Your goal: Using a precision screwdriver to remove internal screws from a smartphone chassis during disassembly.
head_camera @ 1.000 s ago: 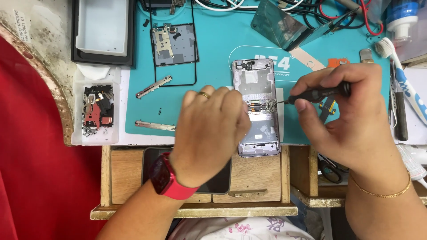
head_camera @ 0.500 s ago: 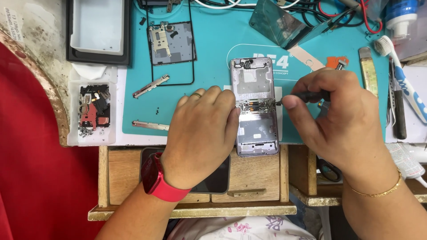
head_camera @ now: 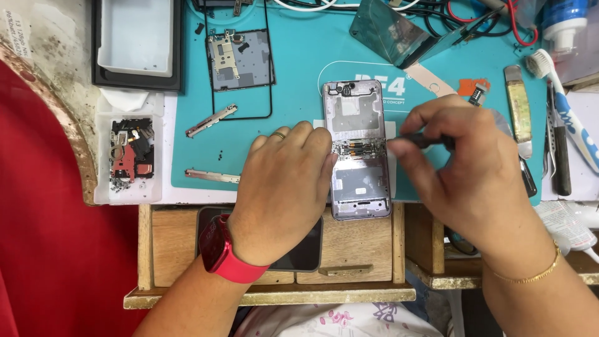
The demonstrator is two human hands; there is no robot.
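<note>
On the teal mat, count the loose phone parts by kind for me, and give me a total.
Opened phone frame, steadied by the left hand, with the right hand holding a screwdriver at its hinge: 1
Inner plate: 1
Metal strips: 2
Total: 4

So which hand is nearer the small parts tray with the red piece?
Left. The left hand lies right of the parts tray; the right hand is farther right, beyond the opened phone.
</note>
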